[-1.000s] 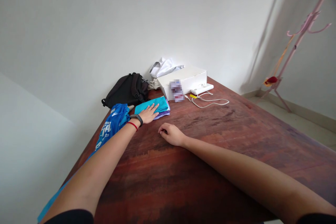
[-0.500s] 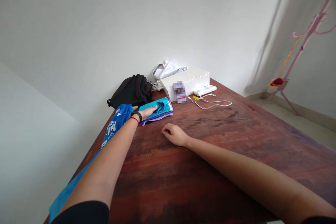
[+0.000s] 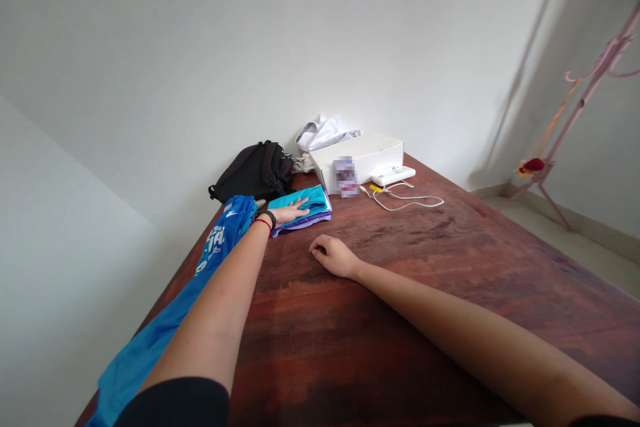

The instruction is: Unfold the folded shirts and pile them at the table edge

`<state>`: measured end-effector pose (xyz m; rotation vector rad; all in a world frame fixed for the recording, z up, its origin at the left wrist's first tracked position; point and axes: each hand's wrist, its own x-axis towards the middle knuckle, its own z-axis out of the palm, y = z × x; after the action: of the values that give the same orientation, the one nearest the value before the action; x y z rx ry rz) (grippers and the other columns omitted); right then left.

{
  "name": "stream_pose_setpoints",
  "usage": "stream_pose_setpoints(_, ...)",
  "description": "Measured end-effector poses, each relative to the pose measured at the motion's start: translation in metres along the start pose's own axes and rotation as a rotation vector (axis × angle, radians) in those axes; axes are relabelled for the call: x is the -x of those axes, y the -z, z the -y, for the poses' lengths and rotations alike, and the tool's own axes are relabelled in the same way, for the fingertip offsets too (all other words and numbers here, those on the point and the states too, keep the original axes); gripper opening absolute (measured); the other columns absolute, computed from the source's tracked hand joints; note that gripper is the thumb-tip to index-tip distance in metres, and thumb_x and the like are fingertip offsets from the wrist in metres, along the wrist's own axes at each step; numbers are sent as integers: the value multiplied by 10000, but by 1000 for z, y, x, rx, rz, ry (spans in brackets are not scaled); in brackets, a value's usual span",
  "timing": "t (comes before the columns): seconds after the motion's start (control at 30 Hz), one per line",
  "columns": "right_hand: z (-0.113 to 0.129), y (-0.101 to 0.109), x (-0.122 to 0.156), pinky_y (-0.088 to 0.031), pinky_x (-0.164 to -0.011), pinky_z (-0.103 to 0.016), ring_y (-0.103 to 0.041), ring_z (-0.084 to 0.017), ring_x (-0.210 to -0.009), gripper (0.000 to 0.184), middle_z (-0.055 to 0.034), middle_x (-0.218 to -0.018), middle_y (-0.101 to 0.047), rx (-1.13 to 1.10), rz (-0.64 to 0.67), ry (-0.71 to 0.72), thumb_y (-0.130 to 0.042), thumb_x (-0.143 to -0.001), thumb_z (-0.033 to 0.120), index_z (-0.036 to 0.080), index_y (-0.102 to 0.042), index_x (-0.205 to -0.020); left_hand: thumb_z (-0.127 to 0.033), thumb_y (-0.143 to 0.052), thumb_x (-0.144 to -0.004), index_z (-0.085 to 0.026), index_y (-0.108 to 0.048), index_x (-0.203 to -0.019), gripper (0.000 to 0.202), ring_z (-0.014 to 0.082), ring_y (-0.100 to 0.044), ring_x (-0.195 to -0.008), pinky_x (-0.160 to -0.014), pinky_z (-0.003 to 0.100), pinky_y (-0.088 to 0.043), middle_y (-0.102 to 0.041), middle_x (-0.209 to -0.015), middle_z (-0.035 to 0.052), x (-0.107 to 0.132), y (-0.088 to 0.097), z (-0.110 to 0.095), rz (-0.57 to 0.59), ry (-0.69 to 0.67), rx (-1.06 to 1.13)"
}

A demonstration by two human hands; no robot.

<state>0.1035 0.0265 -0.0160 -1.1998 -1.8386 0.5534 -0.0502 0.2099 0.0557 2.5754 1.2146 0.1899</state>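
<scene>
Head view: our left hand [image 3: 287, 213] lies open, palm down, fingers spread on a folded teal cloth [image 3: 299, 200], which sits on a folded purple cloth [image 3: 306, 221], just front-left of the white box [image 3: 363, 157]. Our right hand [image 3: 333, 257] rests on the tabletop [image 3: 400, 320] w/ fingers curled closed, holding nothing, well in front of the box. Black backpack [image 3: 253, 173] just left of box, white cloth [image 3: 323, 133] behind it, white charger [image 3: 393, 175] + cable [image 3: 410, 201] just right. Blue printed garment [image 3: 225, 233] lies left of box, under our left forearm.
</scene>
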Motion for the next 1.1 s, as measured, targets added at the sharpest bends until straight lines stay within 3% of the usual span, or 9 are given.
stream_pose_setpoints(0.1,1,0,0,-485,-848,-291,-657,-182,-898,182,-56,-952,-720,-2,0,5,-580,-839,68,184,-715,-880,-634,-639,-858,-201,-442,-1469,774,354,-392,-1420,-1103,540,-361,-405,-1565,139,-1,-6,-6,74,93,41)
stream_pose_setpoints(0.2,2,0,0,-489,-853,-298,-661,-187,-901,178,-60,-950,-720,-7,-1,4,-573,-846,74,180,-713,-877,-656,-611,-859,-173,-406,-1496,826,384,-281,-1476,-1152,609,-272,-276,-1625,159,-3,-13,-11,86,173,63)
stream_pose_setpoints(0.4,2,0,1,-489,-852,-292,-661,-181,-898,174,-55,-952,-720,-9,7,-6,-572,-852,83,180,-712,-888,-707,-666,-754,-179,-383,-1509,964,432,-142,-1503,-1181,633,-164,-201,-1644,162,-6,-17,-25,74,283,66)
stream_pose_setpoints(0.57,0,-2,0,-486,-843,-287,-660,-181,-894,174,-53,-945,-721,2,3,5,-572,-854,81,182,-711,-885,-788,-608,-751,-88,-385,-1505,1053,528,-135,-1470,-1152,659,-176,-156,-1630,262,-8,-32,-56,-38,386,25)
stream_pose_setpoints(0.67,0,-2,-1,-487,-826,-290,-662,-187,-886,176,-53,-937,-724,6,4,10,-571,-859,89,186,-713,-894,-716,-581,-847,-118,-393,-1503,908,504,-288,-1428,-1119,685,-239,-285,-1584,271,-9,-37,-68,-116,419,5)
stream_pose_setpoints(0.77,-1,-2,-1,-489,-839,-295,-662,-186,-891,174,-52,-939,-725,4,2,12,-570,-864,90,188,-710,-895,-485,-592,-957,-188,-520,-1388,529,328,-521,-1276,-1057,569,-431,-500,-1438,152,-10,-34,-69,-158,403,9)
stream_pose_setpoints(0.83,-2,-2,-1,-491,-849,-293,-662,-181,-893,173,-48,-945,-725,-3,2,8,-569,-867,90,190,-706,-898,-384,-601,-974,-193,-584,-1297,376,261,-591,-1163,-984,479,-511,-570,-1339,105,-10,-29,-66,-174,380,17)
stream_pose_setpoints(1.0,-2,0,-1,-496,-865,-291,-664,-177,-900,163,-45,-957,-723,-19,15,-12,-565,-878,113,193,-704,-908,-395,-601,-973,-182,-615,-1236,339,242,-613,-1119,-965,462,-518,-607,-1278,100,-14,-14,-60,-218,369,77)
stream_pose_setpoints(1.1,-1,0,0,-497,-868,-294,-666,-179,-900,158,-43,-958,-725,-19,20,-20,-566,-880,122,196,-702,-910,-471,-502,-998,-128,-674,-1126,405,313,-606,-1156,-991,481,-458,-658,-1211,170,-14,2,-56,-288,364,139)
